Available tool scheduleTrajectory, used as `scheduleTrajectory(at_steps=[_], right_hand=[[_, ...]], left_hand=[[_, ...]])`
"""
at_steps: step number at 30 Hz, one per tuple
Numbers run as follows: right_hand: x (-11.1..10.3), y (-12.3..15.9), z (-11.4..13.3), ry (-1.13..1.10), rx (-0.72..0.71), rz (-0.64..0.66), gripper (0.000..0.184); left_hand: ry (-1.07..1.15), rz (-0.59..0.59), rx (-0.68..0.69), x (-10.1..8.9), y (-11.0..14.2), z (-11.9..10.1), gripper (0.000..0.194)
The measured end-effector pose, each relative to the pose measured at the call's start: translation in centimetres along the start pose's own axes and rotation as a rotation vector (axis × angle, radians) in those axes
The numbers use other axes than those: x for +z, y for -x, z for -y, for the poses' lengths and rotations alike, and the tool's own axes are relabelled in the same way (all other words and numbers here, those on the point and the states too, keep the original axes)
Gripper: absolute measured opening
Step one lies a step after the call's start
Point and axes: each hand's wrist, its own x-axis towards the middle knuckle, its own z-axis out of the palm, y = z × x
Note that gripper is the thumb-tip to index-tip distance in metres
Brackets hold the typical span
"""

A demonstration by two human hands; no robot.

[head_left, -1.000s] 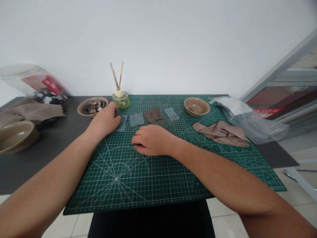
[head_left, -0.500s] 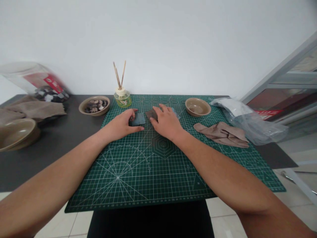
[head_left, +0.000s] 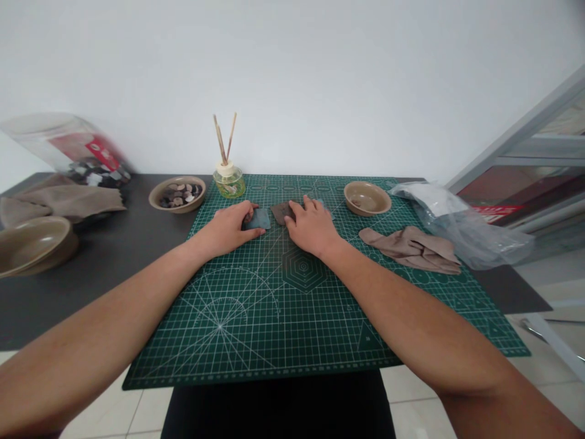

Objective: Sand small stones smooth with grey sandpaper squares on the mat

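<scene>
My left hand [head_left: 228, 227] is at the left end of a flat blue-grey piece [head_left: 261, 218], its thumb in front and fingers curled behind. My right hand [head_left: 315, 225] lies over a thin brown piece [head_left: 280, 213], with bent fingertips pressing on its top. A bit of blue-grey also shows beyond the right fingers; whether it is one with the left part, I cannot tell. Both pieces rest on a green cutting mat [head_left: 237, 347]. Most of the brown piece's right side is hidden by my hand.
Left stand a bowl of dark and pale pieces [head_left: 177, 196], a reed diffuser [head_left: 229, 181], a second bowl [head_left: 39, 244], a brown cloth [head_left: 77, 204] and a clear jar [head_left: 64, 143]. Right are a small bowl [head_left: 367, 200], a crumpled cloth [head_left: 418, 249] and a plastic bag [head_left: 470, 228].
My right fingers have shifted slightly right, so more of the brown piece shows. The left thumb has drawn in a little towards the blue-grey piece. The whole view has shifted slightly.
</scene>
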Motion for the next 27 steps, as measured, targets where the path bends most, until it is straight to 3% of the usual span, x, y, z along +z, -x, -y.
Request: scheduleTrajectory(at_steps=[16,23,27], right_hand=[[-1.2,0.2,-0.6,0.058,0.033,-0.062,0.06],[-0.8,-0.9,-1.1,-0.026,-0.172,0.095,0.077],[-0.9,-0.8,-1.1,-0.002,-0.209,0.049,0.069]], left_hand=[[-0.078,0.036,0.067,-0.9,0.4,0.4,0.029],[-0.089,0.062,0.044,-0.9,0.5,0.2,0.03],[-0.05,0.04,0.036,-0.9,0.4,0.1,0.029]])
